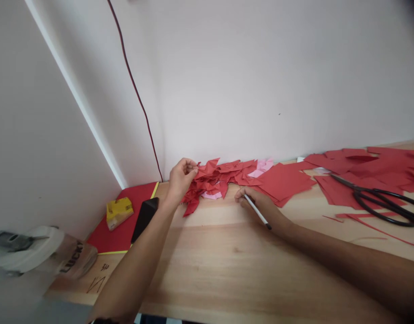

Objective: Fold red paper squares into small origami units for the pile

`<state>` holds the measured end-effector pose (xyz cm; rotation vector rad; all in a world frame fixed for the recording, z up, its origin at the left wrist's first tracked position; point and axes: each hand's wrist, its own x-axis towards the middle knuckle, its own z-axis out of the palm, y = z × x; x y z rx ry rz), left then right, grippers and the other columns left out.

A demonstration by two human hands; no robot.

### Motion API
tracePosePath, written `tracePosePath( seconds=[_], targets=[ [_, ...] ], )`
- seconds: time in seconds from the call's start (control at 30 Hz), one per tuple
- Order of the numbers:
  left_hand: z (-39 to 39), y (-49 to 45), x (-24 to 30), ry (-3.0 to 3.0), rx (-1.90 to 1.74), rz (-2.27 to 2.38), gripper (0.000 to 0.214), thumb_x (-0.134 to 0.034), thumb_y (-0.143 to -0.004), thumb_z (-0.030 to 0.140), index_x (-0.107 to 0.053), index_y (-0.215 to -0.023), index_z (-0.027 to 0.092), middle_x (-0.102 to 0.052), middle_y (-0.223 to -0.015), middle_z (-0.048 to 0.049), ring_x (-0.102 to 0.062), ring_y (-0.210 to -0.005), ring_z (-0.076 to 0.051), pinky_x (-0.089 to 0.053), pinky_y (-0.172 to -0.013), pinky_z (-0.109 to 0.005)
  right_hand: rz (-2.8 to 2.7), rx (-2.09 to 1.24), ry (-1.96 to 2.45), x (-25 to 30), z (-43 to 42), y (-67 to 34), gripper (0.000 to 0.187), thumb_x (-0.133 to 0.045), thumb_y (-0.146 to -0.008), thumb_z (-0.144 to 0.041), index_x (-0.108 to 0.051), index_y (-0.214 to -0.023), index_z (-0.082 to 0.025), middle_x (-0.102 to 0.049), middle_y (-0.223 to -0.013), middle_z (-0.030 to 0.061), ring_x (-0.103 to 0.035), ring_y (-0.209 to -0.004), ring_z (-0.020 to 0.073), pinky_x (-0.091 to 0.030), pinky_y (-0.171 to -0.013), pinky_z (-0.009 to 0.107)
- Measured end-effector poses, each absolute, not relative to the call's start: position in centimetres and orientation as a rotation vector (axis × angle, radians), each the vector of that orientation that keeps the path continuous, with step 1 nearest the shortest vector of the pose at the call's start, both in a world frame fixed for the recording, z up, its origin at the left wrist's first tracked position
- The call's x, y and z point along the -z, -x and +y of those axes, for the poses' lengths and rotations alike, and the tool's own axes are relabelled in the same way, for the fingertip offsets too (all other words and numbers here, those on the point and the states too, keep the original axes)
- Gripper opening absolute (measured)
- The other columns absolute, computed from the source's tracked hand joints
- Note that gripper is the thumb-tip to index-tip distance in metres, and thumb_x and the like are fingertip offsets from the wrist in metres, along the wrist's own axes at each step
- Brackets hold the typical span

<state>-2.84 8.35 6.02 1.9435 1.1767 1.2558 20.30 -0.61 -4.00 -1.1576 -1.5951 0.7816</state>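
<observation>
My left hand [184,176] is at the left end of a heap of folded red paper pieces [223,173], thumb and fingers pinched on one of them. Pink folded pieces [262,167] show among the red ones. A white pen [257,211] with a black end is held in my right hand [252,200], which rests on the wooden table just in front of the heap. Flat red paper squares [284,182] lie right of the heap, beyond my right hand.
Black-handled scissors [379,198] lie on more red paper [348,162] at the right, near thin red strips [379,227]. At the left are a red sheet [107,238], a yellow packet [119,211], a black phone-like object [144,218] and a clear "LUCKY" bottle [75,256]. A cord [136,87] hangs along the wall.
</observation>
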Motion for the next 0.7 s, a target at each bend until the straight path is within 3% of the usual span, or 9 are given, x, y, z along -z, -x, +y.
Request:
tracePosePath(
  seconds=[0.43,0.57,0.7],
  targets=[
    [14.2,-5.1,-4.8,-2.316,-1.005,1.358,0.017,-0.06,-0.071,0.002,-0.058,-0.075,0.018,-0.062,-0.069,0.0022,-0.056,-0.064,-0.013,-0.045,-0.072,-0.027,-1.654,-0.699,1.081,4.8,-0.1,-20.2,0.008,-0.049,-0.083,-0.02,-0.057,-0.082,-0.021,-0.06,-0.081,0.0012,-0.056,-0.077,0.0162,-0.042,-0.07,0.028],
    [13.5,-5.2,-5.0,-2.38,-1.093,1.451,0.015,-0.058,-0.075,0.005,-0.055,-0.07,0.019,-0.063,-0.078,-0.0027,-0.057,-0.081,-0.02,-0.043,-0.084,-0.034,-1.675,-0.645,1.06,5.3,0.3,-20.2,0.008,-0.05,-0.084,-0.018,-0.058,-0.083,-0.021,-0.06,-0.081,0.0006,-0.055,-0.075,0.0148,-0.041,-0.068,0.026],
    [10.0,-4.6,-5.0,-2.385,-1.252,1.475,0.014,-0.05,-0.082,0.008,-0.058,-0.084,0.019,-0.065,-0.094,-0.0063,-0.053,-0.099,-0.024,-0.04,-0.091,-0.037,-1.699,-0.607,1.062,4.9,0.2,-20.2,0.011,-0.047,-0.088,-0.019,-0.058,-0.085,-0.021,-0.062,-0.085,0.0017,-0.057,-0.077,0.0147,-0.043,-0.07,0.025]
  ],
)
